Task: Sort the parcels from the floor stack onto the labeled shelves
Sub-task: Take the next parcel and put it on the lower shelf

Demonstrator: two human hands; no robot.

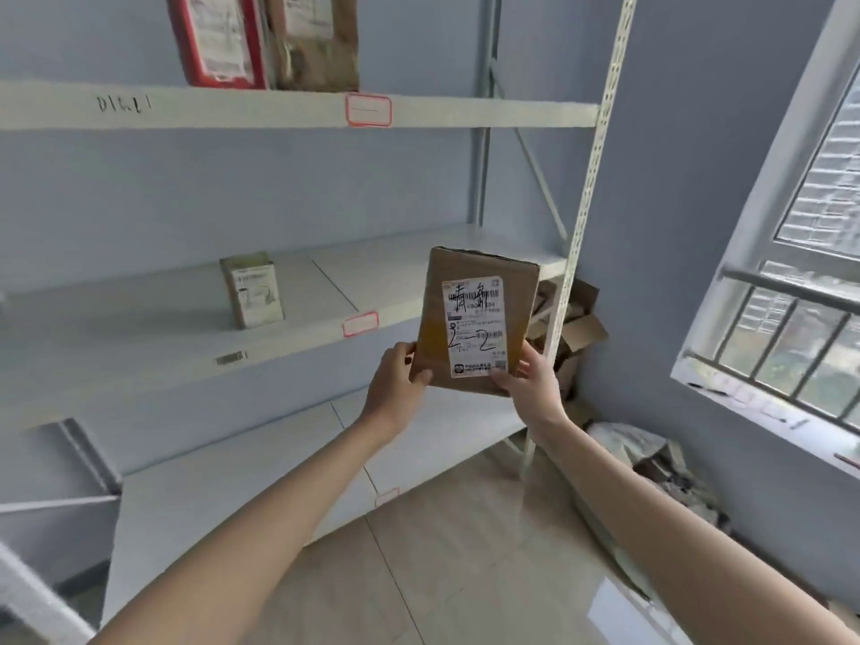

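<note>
I hold a brown cardboard parcel (470, 290) upright in front of the middle shelf (139, 365). Its white shipping label faces me, with "2-2" handwritten on it. My left hand (395, 384) grips its lower left corner and my right hand (530, 388) grips its lower right corner. A small parcel (253, 290) stands on the middle shelf to the left. A red-edged parcel (214, 39) and a brown parcel (316, 39) stand on the top shelf (279, 109). Red-bordered tags (367, 110) (360, 324) mark the shelf edges.
The white metal rack's right post (591, 179) stands close to the parcel. Flattened cardboard boxes (572, 328) pile in the corner behind it. Bags and scraps (651, 458) lie on the floor under a barred window (791, 318). A lower shelf (232, 495) sits below.
</note>
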